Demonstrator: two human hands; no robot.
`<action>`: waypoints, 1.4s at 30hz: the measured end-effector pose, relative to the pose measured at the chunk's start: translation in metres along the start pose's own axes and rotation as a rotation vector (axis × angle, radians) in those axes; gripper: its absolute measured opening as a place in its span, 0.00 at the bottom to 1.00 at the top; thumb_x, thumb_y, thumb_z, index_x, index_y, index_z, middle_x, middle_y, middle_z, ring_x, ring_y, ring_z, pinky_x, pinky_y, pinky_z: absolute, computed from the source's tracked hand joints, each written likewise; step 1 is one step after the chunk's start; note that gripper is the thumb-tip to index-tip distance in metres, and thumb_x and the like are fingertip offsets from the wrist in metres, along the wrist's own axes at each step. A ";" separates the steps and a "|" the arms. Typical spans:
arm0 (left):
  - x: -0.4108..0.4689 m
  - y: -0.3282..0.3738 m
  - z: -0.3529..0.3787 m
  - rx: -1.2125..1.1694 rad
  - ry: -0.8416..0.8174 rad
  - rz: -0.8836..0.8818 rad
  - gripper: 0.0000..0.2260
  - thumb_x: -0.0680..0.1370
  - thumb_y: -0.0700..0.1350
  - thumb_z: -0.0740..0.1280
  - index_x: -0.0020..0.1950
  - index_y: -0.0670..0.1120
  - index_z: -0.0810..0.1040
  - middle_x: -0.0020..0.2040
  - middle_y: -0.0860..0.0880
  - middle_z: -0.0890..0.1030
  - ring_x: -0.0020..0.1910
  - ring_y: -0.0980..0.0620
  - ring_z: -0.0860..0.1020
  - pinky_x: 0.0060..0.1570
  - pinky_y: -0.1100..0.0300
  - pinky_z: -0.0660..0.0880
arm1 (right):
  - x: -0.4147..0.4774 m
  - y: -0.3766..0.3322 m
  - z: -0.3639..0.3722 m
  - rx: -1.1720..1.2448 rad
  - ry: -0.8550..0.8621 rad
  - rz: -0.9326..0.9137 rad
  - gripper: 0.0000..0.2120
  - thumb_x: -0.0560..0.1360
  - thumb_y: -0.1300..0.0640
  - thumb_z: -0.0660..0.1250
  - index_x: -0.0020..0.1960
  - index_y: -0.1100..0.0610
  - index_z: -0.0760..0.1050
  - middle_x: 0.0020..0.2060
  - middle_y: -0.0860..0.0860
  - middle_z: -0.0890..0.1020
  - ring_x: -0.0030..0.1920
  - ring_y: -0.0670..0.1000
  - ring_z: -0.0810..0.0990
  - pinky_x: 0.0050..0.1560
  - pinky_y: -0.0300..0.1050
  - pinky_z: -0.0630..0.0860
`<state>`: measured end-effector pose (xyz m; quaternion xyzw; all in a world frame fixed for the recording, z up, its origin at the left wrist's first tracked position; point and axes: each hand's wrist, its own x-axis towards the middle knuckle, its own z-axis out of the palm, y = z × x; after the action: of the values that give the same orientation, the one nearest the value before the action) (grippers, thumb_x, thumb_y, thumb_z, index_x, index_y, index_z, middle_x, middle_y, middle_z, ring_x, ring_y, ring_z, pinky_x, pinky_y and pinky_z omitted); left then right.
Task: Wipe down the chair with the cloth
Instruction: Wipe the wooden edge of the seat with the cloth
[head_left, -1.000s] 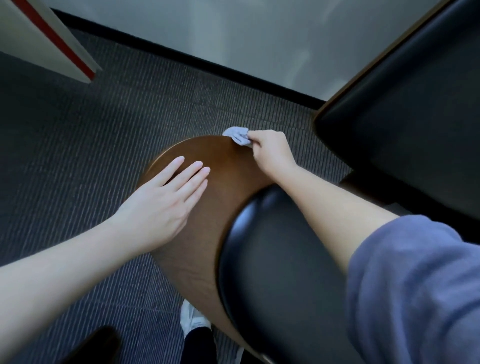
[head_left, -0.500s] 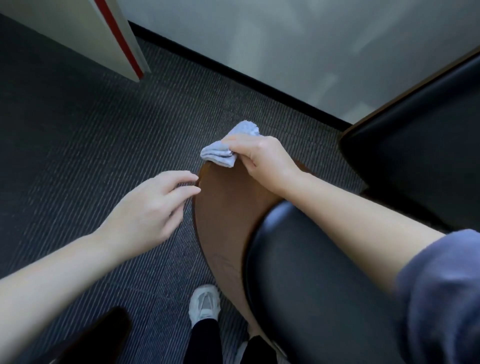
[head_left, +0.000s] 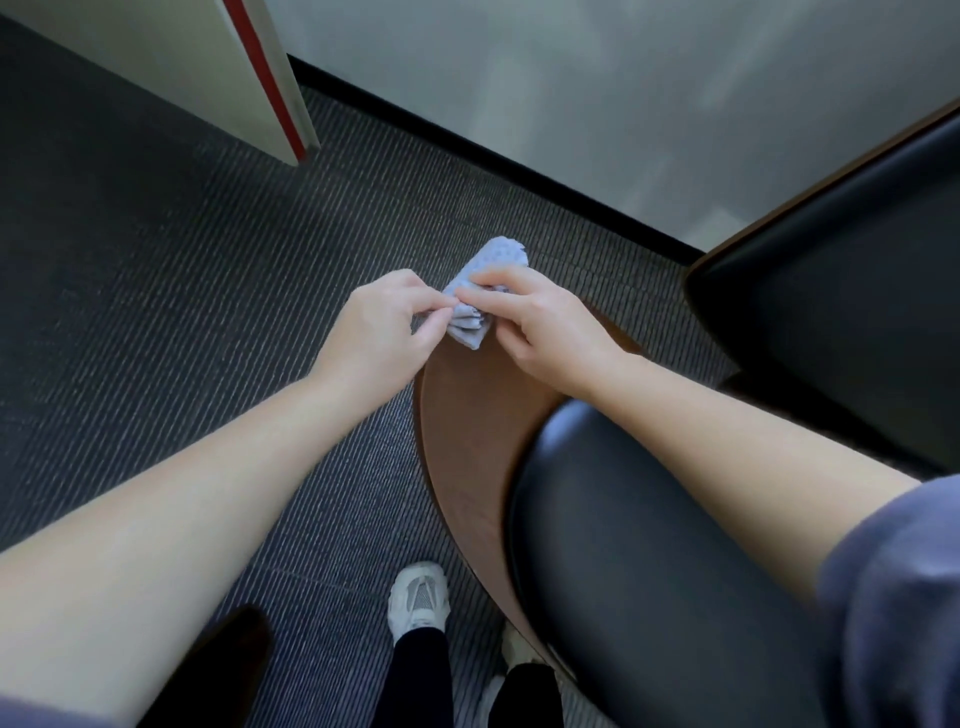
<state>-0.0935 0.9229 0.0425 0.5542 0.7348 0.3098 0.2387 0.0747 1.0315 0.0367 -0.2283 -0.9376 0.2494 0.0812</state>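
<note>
Blue cloth (head_left: 500, 259) partly behind right hand (head_left: 546, 328)

No text, label, brand, number or sign could be read anywhere in view.
</note>
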 end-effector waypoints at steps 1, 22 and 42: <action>-0.002 -0.002 0.000 -0.005 0.015 0.017 0.07 0.78 0.43 0.69 0.52 0.46 0.85 0.43 0.52 0.80 0.41 0.57 0.75 0.45 0.68 0.68 | -0.002 -0.003 0.000 -0.006 -0.005 -0.010 0.20 0.74 0.65 0.59 0.62 0.57 0.79 0.59 0.56 0.79 0.55 0.60 0.80 0.47 0.57 0.80; -0.125 0.007 0.058 -0.198 0.401 -0.449 0.00 0.74 0.39 0.73 0.44 0.44 0.83 0.43 0.51 0.82 0.39 0.64 0.78 0.45 0.77 0.69 | -0.086 -0.032 0.056 -0.041 -0.166 -0.170 0.27 0.74 0.64 0.50 0.71 0.62 0.72 0.73 0.55 0.69 0.73 0.55 0.68 0.73 0.60 0.63; -0.121 0.015 0.060 -0.115 0.364 -0.533 0.10 0.73 0.45 0.74 0.53 0.47 0.81 0.40 0.53 0.81 0.40 0.59 0.78 0.38 0.77 0.67 | -0.120 -0.040 0.078 0.111 -0.196 0.156 0.32 0.77 0.65 0.57 0.79 0.50 0.59 0.79 0.46 0.54 0.77 0.50 0.58 0.71 0.58 0.66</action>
<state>-0.0088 0.8211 0.0127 0.2634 0.8660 0.3712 0.2072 0.1440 0.9109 -0.0149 -0.2704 -0.9052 0.3273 -0.0180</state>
